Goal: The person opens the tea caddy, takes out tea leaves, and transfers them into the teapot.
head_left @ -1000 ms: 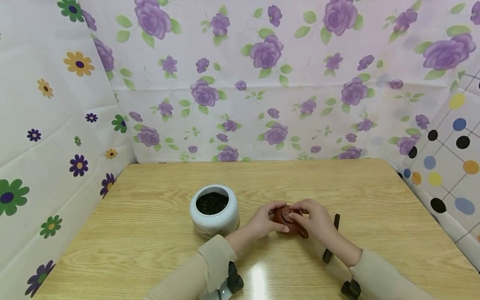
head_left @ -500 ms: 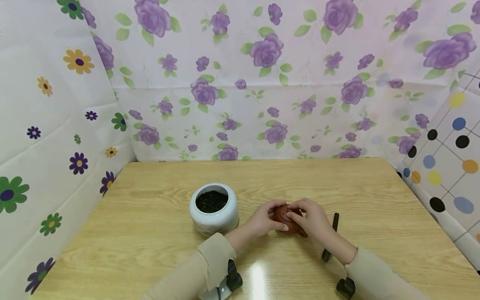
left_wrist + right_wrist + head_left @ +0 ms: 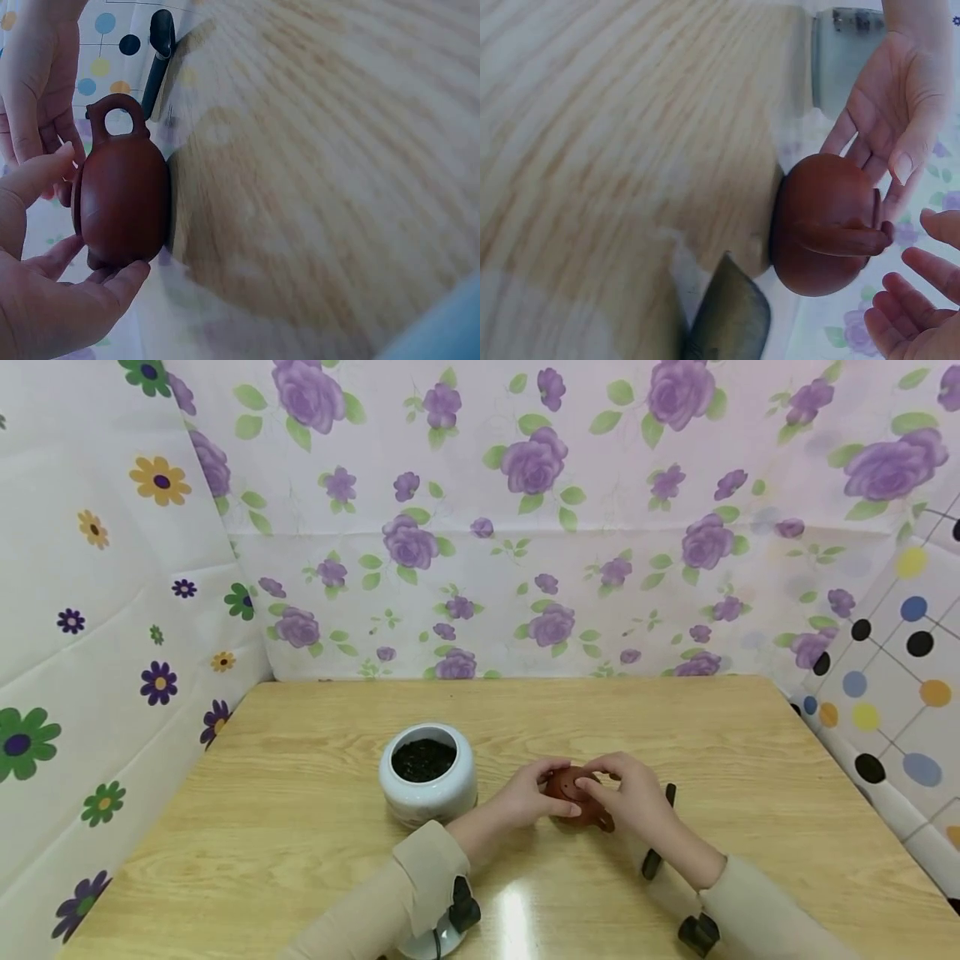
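Observation:
A reddish-brown clay teapot [image 3: 573,787] with its lid on stands on the wooden table, handle turned toward the near right. My left hand [image 3: 528,795] holds its left side, fingers behind and thumb in front; the spout is mostly hidden there. Over the lid is my right hand [image 3: 633,797]. In the right wrist view the fingers [image 3: 919,311] of that hand spread beside the lid knob [image 3: 887,231], with a small gap. Handle [image 3: 120,112] and body show plainly in the left wrist view.
A white jar [image 3: 427,797] of dark leaves stands left of the teapot. A slim dark scoop-like stick [image 3: 652,862] lies beneath my right forearm. Under my left cuff, a white round object [image 3: 431,942] is partly covered. Flowered cloth [image 3: 487,602] hangs behind the table.
Both hands stay at the teapot. My right hand and forearm shift only slightly; the teapot, jar and dark stick keep their places.

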Available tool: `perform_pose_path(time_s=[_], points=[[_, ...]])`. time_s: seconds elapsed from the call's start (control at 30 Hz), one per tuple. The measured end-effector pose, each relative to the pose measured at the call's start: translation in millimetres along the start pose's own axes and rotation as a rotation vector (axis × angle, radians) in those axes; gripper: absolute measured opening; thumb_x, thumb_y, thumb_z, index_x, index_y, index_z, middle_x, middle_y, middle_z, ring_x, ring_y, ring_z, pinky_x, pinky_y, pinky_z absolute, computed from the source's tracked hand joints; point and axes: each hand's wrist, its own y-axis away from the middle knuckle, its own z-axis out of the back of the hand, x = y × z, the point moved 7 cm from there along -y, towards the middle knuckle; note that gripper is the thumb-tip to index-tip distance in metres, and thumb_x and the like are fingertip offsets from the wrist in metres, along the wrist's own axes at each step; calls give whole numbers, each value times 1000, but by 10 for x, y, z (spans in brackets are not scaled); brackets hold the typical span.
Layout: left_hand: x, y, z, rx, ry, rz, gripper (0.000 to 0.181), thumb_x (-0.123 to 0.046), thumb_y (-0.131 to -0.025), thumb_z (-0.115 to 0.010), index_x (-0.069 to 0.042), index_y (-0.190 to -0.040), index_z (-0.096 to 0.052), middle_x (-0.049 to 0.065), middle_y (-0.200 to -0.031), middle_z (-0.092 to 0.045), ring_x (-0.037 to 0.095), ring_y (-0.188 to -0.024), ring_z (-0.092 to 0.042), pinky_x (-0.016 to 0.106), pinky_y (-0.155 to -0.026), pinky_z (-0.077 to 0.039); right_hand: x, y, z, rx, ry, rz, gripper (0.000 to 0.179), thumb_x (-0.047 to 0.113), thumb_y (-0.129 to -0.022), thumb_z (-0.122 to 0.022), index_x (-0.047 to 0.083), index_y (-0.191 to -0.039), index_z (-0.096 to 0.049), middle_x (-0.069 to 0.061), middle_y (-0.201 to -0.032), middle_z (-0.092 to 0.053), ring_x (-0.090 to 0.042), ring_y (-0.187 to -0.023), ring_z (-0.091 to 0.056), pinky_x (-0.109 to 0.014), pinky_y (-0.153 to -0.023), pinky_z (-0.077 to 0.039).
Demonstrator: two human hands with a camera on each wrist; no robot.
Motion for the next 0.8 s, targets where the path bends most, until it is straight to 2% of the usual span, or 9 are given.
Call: perform_pose_path(time_s=[0.13,0.23,0.5,0.67,0.8], points=[[-60,29,38,-9,-111,11,71,-20,-80,-77,-10,-142,-43,10,-146,-42,32,-137,-35,48,-108,-37,59,25,75,-27,12,37,17,15,-85,-72,5,-99,-72,-12,-100,-68,-34,-97,-63,-51,-84,-53],[-139,60,69,-22,-158,4,71,-23,-81,-76,-12,-142,-42,11,-148,-39,34,-138,-33,51,-107,-37,112,50,117,-37,16,55,18,16,-85,-72,5,-99,-72,-11,-100,-68,-34,-97,-63,-51,-80,-54],[-394,122,177,-49,-175,-70,67,-26,-83,-75,-14,-141,-44,7,-148,-40,28,-137,-36,47,-109,-37,289,130,200,-84,-7,114,13,15,-84,-72,7,-95,-73,-4,-92,-68,-25,-90,-64,-45,-76,-55],[-535,189,290,-66,-176,-113,64,-23,-84,-73,-13,-141,-44,7,-148,-40,27,-139,-33,46,-112,-34,435,169,225,-99,-23,176,12,14,-82,-74,11,-93,-73,1,-91,-69,-19,-86,-64,-35,-73,-54],[-635,260,400,-82,-175,-139,64,-21,-85,-73,-11,-140,-43,8,-148,-39,28,-140,-31,46,-112,-32,545,185,231,-94,-31,193,13,16,-82,-75,13,-94,-73,3,-93,-69,-18,-86,-62,-31,-71,-52]])
